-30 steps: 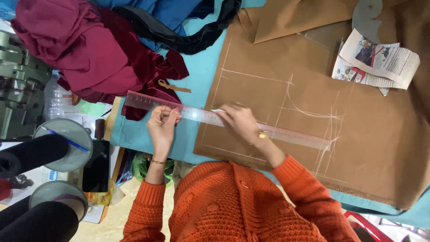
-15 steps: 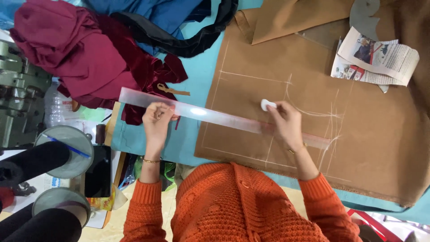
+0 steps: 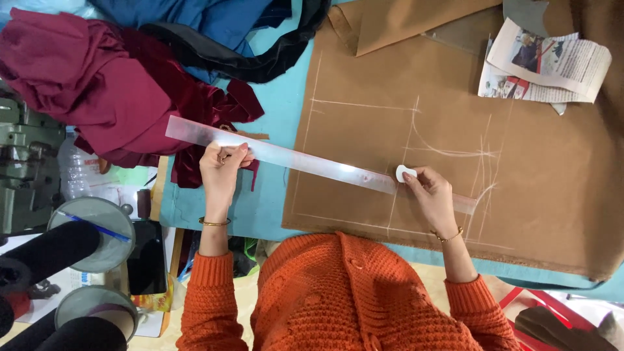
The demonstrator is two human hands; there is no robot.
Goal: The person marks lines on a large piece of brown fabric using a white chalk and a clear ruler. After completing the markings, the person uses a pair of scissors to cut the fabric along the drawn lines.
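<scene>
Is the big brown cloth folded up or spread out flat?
Mostly spread flat. The brown cloth lies open on the table with chalk lines across it, under the clear ruler. Only its top edge is folded over.

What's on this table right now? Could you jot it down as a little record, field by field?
Left hand: presses on the ruler
Right hand: pinches white chalk at the ruler's edge
Ruler: long, clear, slanting across the brown cloth and off its left edge
Brown cloth: flat, marked with chalk lines
Table: teal top
Upper left: maroon cloth heaped, blue cloth behind it
Upper right: newspaper on the brown cloth
Far left: green machine
</scene>
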